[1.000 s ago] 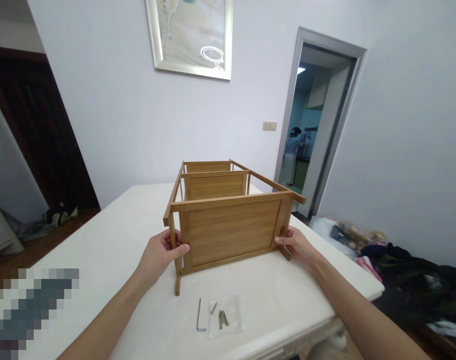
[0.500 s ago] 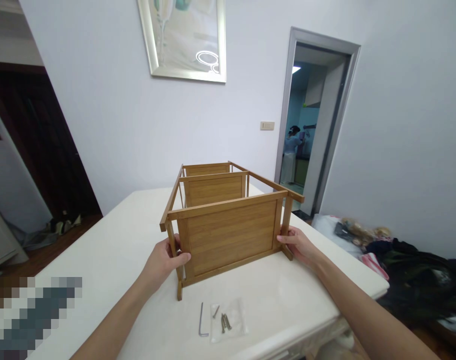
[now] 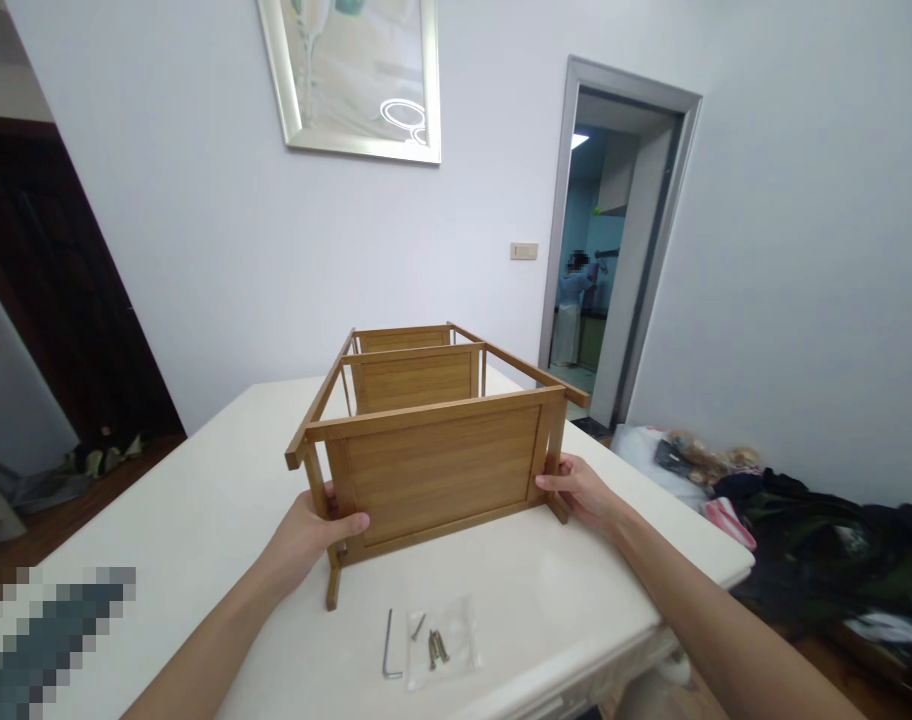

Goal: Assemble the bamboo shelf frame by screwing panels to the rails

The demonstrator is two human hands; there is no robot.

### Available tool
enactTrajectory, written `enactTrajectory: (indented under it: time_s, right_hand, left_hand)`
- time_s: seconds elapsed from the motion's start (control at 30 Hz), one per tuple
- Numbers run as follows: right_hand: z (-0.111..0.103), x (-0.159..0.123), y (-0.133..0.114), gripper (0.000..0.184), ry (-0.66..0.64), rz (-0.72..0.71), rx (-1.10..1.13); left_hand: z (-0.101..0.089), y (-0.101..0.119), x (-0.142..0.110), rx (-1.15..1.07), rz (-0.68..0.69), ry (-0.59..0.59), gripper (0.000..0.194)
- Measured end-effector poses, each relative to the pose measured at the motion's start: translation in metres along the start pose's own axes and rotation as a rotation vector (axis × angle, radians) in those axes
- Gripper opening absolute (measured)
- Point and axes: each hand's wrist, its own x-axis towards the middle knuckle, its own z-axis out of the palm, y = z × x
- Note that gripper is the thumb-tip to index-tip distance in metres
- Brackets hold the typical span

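At twelve o'clock from the wearer on the table, the wooden rack is clasped by fingers of the left hand at its eight and right hand at its four. Both sides should be steadied evenly.

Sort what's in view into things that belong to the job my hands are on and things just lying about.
Likely part of the job:
wooden rack, held by left hand and right hand
hex key
screws, with a clear bag
table underneath

Likely just lying about:
dark cloth heap, right of the table
pink cloth beside it
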Motion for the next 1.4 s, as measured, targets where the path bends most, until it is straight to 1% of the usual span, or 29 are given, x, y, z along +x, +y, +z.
enactTrajectory:
  time_s: [0.17, 0.3, 0.47, 0.6, 0.7, 0.83, 0.9, 1.03, 1.17, 1.4]
  right_hand:
    - [0.009, 0.0, 0.005, 0.037, -0.035, -0.026, -0.121]
    - [0.017, -0.001, 0.007, 0.036, -0.06, -0.047, -0.245]
    - [0.025, -0.004, 0.009, 0.028, -0.05, -0.063, -0.383]
    - [0.025, -0.001, 0.007, 0.026, -0.058, -0.045, -0.399]
    - [0.022, 0.005, 0.0, 0.029, -0.101, -0.019, -0.366]
    - [0.025, 0.017, -0.008, 0.032, -0.174, 0.016, -0.317]
    - [0.029, 0.02, -0.008, 0.033, -0.207, 0.033, -0.296]
    - [0.035, 0.019, 0.003, 0.038, -0.243, 0.066, -0.276]
    - [0.034, 0.018, 0.01, 0.036, -0.235, 0.09, -0.277]
    - [0.031, 0.018, 0.006, 0.041, -0.262, 0.106, -0.24]
  left_hand:
    - [-0.023, 0.005, 0.006, -0.036, -0.047, 0.081, 0.05]
    - [-0.042, 0.004, 0.011, -0.037, -0.084, 0.11, 0.048]
    - [-0.053, -0.005, 0.015, 0.003, -0.086, 0.128, 0.046]
    - [-0.054, -0.005, 0.016, 0.012, -0.093, 0.106, 0.043]
    - [-0.051, 0.001, 0.012, 0.026, -0.112, 0.109, 0.04]
    - [-0.045, 0.009, 0.006, 0.044, -0.113, 0.093, 0.043]
    - [-0.042, 0.012, 0.004, 0.046, -0.101, 0.095, 0.049]
    - [-0.039, 0.015, 0.003, 0.032, -0.1, 0.122, 0.063]
    - [-0.038, 0.016, 0.003, 0.022, -0.117, 0.119, 0.061]
    - [-0.038, 0.016, 0.002, -0.031, -0.136, 0.089, 0.062]
